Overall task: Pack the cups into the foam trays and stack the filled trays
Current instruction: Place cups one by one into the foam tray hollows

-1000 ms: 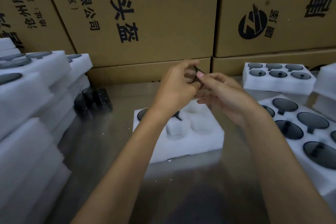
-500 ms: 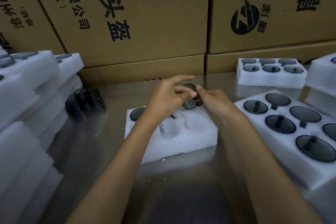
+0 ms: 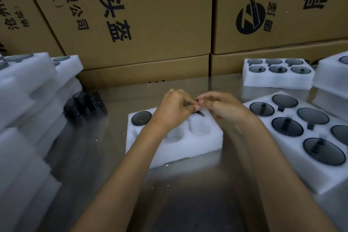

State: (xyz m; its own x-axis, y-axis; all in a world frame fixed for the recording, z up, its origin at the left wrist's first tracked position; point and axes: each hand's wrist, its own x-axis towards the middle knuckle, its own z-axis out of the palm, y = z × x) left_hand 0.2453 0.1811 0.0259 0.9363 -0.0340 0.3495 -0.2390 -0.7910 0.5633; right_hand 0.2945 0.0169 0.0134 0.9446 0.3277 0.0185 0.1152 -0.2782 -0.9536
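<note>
Hands met over the white six-pocket foam tray (image 3: 175,143) at the middle of the shiny metal table (image 3: 113,156). The left hand (image 3: 172,111) had its thumb and fingers curled in a pinch on a dark smoky cup (image 3: 200,112), of which only a thin dark edge showed at the tray's far right pocket. The right hand (image 3: 224,108) pinched the same cup from the other side, fingertips touching those of the left. One more dark cup (image 3: 141,118) sat in the tray's far left pocket; the near pockets that showed held nothing. To the right lay a larger white foam tray filled with dark cups (image 3: 301,130), and a smaller filled tray (image 3: 276,75) sat farther back. Stacks of white foam trays (image 3: 28,100) rose at the left, with a cluster of loose dark cups (image 3: 84,103) beside them. Brown printed cardboard boxes (image 3: 150,24) formed the far wall.
</note>
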